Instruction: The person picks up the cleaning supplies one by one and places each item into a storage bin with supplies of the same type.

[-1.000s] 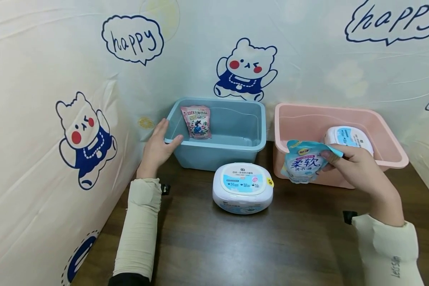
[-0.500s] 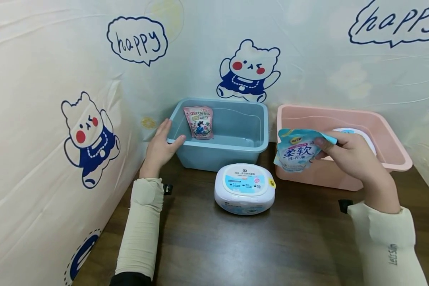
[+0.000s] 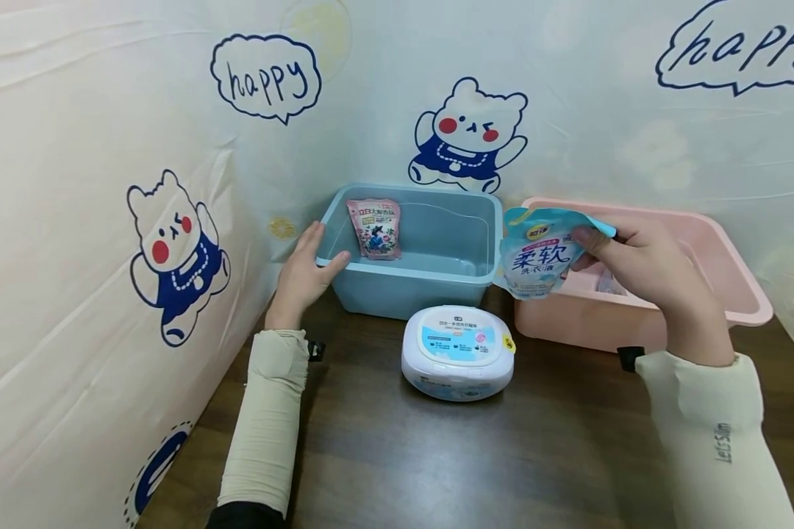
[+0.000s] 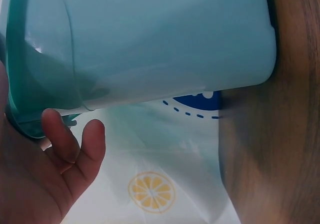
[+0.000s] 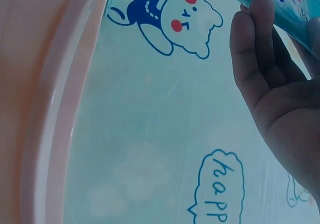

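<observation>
The right hand pinches, at its left, a light-blue plastic pouch by the top corner; the left hand — thumb spread wide — touches a blue rectangular plastic tub. Between the hands but nearer sits a rounded white plastic box.

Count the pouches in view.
2: a pink pouch inside the blue bin, and a blue pouch held by the right hand. Others could be hidden in the pink bin.
</observation>
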`<state>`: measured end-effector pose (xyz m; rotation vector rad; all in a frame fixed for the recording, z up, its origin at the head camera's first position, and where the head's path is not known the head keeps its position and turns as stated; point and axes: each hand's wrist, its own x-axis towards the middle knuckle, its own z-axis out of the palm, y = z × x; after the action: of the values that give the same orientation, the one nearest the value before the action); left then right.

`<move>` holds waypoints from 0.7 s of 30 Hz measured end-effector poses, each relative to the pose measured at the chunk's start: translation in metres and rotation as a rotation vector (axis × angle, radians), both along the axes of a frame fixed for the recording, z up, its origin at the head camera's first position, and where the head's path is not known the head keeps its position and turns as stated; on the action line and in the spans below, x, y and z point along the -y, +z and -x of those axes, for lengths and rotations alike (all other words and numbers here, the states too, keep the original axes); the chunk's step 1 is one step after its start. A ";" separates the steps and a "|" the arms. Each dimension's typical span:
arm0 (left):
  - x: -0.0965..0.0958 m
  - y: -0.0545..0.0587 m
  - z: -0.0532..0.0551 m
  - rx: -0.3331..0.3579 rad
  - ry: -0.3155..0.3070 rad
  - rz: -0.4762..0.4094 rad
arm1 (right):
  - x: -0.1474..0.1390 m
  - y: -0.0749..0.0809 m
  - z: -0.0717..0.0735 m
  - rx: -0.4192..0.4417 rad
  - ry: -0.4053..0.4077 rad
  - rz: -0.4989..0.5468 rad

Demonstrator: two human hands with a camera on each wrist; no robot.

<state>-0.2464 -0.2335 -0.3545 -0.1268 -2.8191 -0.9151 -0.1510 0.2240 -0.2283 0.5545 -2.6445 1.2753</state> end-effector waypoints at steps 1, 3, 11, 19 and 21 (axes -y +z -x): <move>0.000 0.000 0.000 -0.001 -0.001 -0.003 | 0.002 0.001 0.002 0.000 0.010 0.012; 0.000 0.001 -0.001 -0.004 -0.004 -0.009 | 0.006 0.001 0.007 -0.008 0.026 0.030; -0.001 0.000 -0.001 -0.008 -0.014 -0.026 | 0.016 -0.003 0.031 0.028 -0.007 0.051; 0.001 -0.001 -0.002 -0.025 -0.033 -0.047 | 0.012 -0.008 0.055 0.069 -0.004 0.073; 0.002 -0.001 -0.002 -0.028 -0.033 -0.050 | 0.013 -0.007 0.059 0.068 0.004 0.079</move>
<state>-0.2444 -0.2359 -0.3556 -0.1791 -2.7741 -0.9820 -0.2104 0.2114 -0.2353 0.5133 -2.6343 1.4175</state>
